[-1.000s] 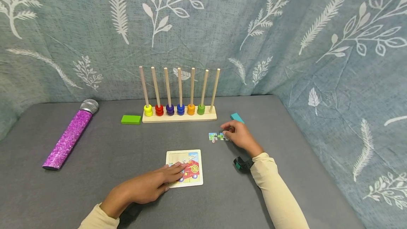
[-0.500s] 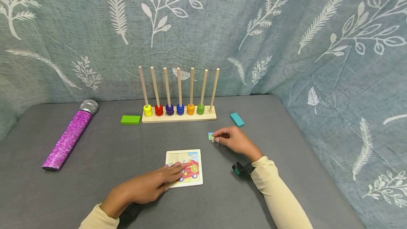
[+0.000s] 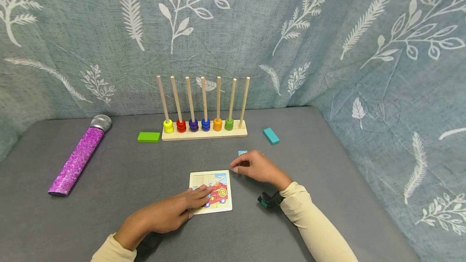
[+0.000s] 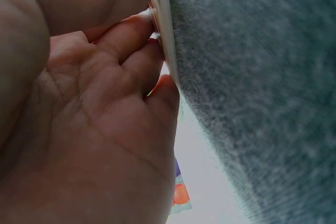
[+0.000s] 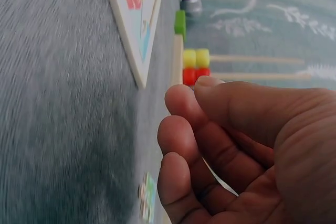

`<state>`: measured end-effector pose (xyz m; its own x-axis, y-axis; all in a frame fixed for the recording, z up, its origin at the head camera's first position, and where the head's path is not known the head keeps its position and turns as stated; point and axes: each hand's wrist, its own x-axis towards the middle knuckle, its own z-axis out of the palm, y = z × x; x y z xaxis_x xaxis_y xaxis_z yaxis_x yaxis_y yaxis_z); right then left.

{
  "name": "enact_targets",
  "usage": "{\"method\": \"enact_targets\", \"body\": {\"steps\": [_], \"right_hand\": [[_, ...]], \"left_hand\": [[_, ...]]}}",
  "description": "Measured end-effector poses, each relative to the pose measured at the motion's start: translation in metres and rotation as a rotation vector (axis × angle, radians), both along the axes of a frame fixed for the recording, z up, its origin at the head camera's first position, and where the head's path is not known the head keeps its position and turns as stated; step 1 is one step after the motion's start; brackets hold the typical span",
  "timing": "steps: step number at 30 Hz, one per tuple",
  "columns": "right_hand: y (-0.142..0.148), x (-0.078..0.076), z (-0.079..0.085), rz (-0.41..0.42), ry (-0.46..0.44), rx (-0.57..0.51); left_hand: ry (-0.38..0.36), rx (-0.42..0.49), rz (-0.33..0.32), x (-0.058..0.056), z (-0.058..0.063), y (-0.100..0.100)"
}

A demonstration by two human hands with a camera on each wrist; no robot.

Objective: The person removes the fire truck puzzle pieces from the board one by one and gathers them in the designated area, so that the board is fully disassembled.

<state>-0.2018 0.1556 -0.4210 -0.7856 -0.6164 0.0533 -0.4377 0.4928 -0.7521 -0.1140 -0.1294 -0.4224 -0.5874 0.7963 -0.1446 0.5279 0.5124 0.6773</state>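
Note:
A wooden tray puzzle with a red vehicle picture lies on the table; bare wood shows at its upper left. My left hand rests on the puzzle's left side with straight fingers. My right hand hovers just right of the puzzle's far right corner, thumb and index finger brought together in the right wrist view, other fingers curled. I cannot tell whether a small piece is between those fingertips. Behind that hand, a jigsaw piece lies partly hidden; green and blue show on it in the right wrist view.
At the back stands a wooden peg stacker with coloured beads and tall rods. A green block lies left of it, a teal block to its right. A glittery purple microphone lies at the left. Patterned cloth hangs behind.
My right hand has moved left and nearer, from beside the jigsaw pieces to the puzzle's far right corner. The teal block has come into full view. My left hand stays put.

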Motion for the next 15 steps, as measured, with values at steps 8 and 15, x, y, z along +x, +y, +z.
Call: {"method": "enact_targets", "body": {"steps": [8, 15], "right_hand": [[-0.014, 0.007, 0.003, 0.056, -0.042, 0.01], [-0.026, 0.009, 0.002, 0.109, -0.015, 0.026]], "left_hand": [[-0.002, 0.005, -0.001, 0.0, -0.001, 0.001], [0.029, 0.024, -0.008, 0.0, -0.002, -0.001]]}}
